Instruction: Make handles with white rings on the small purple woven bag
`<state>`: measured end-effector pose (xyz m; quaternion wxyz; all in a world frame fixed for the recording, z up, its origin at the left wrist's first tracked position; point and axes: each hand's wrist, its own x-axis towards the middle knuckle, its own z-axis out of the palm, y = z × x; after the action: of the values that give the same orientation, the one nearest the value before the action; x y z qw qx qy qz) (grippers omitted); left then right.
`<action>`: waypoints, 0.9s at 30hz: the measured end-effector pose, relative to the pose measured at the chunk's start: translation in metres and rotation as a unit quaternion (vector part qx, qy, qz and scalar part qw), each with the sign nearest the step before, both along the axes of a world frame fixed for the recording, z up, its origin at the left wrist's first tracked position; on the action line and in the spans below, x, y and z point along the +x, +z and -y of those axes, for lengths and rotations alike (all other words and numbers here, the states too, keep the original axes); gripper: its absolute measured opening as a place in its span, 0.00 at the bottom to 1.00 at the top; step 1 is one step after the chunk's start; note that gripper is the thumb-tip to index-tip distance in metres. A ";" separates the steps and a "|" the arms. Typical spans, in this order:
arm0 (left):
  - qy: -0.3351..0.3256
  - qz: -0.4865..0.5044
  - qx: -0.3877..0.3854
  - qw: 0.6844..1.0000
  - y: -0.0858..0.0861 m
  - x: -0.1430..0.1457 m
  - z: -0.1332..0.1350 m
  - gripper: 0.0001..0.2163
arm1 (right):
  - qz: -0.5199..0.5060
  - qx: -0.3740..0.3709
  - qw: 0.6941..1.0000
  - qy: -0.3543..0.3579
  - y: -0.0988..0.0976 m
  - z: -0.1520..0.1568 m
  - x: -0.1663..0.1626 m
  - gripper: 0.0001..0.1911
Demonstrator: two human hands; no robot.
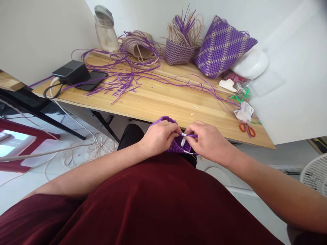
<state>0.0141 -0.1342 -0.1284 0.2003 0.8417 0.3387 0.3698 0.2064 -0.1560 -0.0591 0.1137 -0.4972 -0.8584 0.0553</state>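
I see a flat wood-grain desk (163, 102), a knobbly purple weave (176, 146), a thin smooth strand (191, 135). Weave's at the desk edge, under left hand (160, 136) and right hand (208, 139); both pinch the strand, nearly touching. Left hand blocks part of the weave. Beyond: checked basket (222, 46), purple tangle (114, 60), scissors (251, 132).

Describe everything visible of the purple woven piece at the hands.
The purple woven piece has a tight, knobbly weave that looks like plastic strip, with a curved rim at its far side. It sits over the lap, by the near edge of the table. The left hand covers its middle. Beside it, the left and right hand pinch a purple strand with a white section. Its full shape is hidden.
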 end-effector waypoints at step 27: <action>0.008 0.056 -0.029 0.998 0.004 -0.002 -0.006 0.07 | -0.028 0.100 0.989 0.105 -0.005 -0.005 0.009 0.07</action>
<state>0.0122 -0.1281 -0.1242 0.2407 0.8105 0.3444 0.4082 0.2157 -0.1507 -0.0637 0.1806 -0.3892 -0.9033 -0.0048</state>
